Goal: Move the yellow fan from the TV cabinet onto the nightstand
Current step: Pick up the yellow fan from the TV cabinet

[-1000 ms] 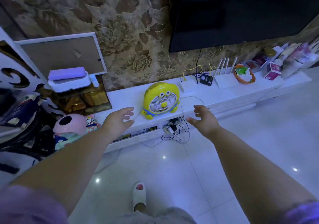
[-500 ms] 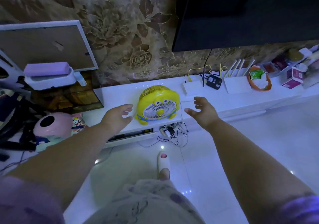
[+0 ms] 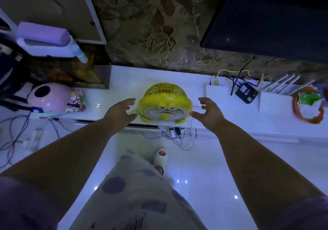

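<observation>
Where open hands (image 3: 122, 111) flank: fan (image 3: 164, 105).

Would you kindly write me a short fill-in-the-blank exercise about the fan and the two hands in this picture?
1. The round yellow plastic fan stands on the white ____ cabinet.
2. The left hand and right hand are both ____, one on each side of the fan.
3. The round pink ____-shaped container lies to the left of the fan.

Missing words: TV; open; pig
</observation>
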A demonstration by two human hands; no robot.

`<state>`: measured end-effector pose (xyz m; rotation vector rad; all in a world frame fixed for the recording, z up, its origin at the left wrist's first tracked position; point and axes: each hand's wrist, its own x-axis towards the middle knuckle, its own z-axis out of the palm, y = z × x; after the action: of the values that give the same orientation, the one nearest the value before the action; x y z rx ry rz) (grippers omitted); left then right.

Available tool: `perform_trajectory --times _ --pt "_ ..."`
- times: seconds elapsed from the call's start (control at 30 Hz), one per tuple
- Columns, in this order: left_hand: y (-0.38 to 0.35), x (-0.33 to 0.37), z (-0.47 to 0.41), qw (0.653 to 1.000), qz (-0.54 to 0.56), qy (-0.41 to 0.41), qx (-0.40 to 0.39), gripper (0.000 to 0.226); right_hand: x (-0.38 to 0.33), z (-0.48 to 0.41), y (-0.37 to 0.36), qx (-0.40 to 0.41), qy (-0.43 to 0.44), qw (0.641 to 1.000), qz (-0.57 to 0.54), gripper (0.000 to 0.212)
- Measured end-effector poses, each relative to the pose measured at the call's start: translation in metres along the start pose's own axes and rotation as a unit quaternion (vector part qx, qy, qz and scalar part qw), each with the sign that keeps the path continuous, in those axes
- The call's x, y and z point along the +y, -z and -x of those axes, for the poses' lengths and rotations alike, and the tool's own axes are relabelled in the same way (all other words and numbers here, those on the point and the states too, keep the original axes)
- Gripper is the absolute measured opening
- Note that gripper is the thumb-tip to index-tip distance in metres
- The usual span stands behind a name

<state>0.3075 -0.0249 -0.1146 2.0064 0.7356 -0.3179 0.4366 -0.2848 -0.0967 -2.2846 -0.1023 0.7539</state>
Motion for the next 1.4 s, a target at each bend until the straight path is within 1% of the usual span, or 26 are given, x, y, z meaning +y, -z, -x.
perform_trajectory --times 0.13,0.23,0.33,0.43,0.5,0.6,0.67,0.73,0.9,1.07,1.27,1.4 --pt "-0.012 -0.006 -0.025 0.998 -0.061 0.012 0.002 0.066 0.013 -0.030 -0.009 -0.020 0.007 0.999 0.028 0.075" --pt "-0.019 -0.015 -0.050 0.996 -0.083 0.029 -0.003 0.074 0.019 -0.057 -0.012 -0.013 0.025 0.998 0.053 0.079" --pt "-0.027 -0.025 -0.073 0.995 -0.091 0.042 -0.026 0.085 0.025 -0.078 -0.014 -0.012 0.024 0.998 0.054 0.080" --pt "-0.038 -0.032 -0.094 0.993 -0.095 0.043 -0.050 0.090 0.038 -0.097 -0.022 -0.028 0.016 0.999 0.044 0.081" --pt "-0.048 -0.039 -0.103 0.993 -0.092 0.046 -0.059 0.088 0.050 -0.105 -0.029 -0.048 0.003 0.998 0.032 0.083" --pt "-0.062 -0.049 -0.109 0.995 -0.069 0.058 -0.053 0.077 0.066 -0.111 -0.037 -0.073 -0.022 0.996 0.048 0.087" --pt "-0.068 -0.053 -0.111 0.997 -0.043 0.062 -0.027 0.067 0.074 -0.112 -0.043 -0.090 -0.025 0.993 0.075 0.083" --pt "-0.071 -0.054 -0.114 0.997 -0.041 0.067 -0.006 0.063 0.078 -0.113 -0.048 -0.097 -0.024 0.991 0.093 0.075" --pt "-0.074 -0.060 -0.120 0.996 -0.039 0.078 -0.006 0.063 0.081 -0.116 -0.057 -0.075 -0.030 0.993 0.086 0.065" --pt "-0.075 -0.066 -0.126 0.994 -0.055 0.097 -0.018 0.063 0.084 -0.123 -0.065 -0.060 -0.057 0.993 0.087 0.058" --pt "-0.080 -0.077 -0.136 0.991 -0.057 0.112 -0.051 0.065 0.095 -0.128 -0.075 -0.062 -0.096 0.991 0.070 0.056" --pt "-0.084 -0.083 -0.138 0.993 -0.029 0.106 -0.050 0.062 0.099 -0.130 -0.080 -0.056 -0.116 0.991 0.043 0.054"
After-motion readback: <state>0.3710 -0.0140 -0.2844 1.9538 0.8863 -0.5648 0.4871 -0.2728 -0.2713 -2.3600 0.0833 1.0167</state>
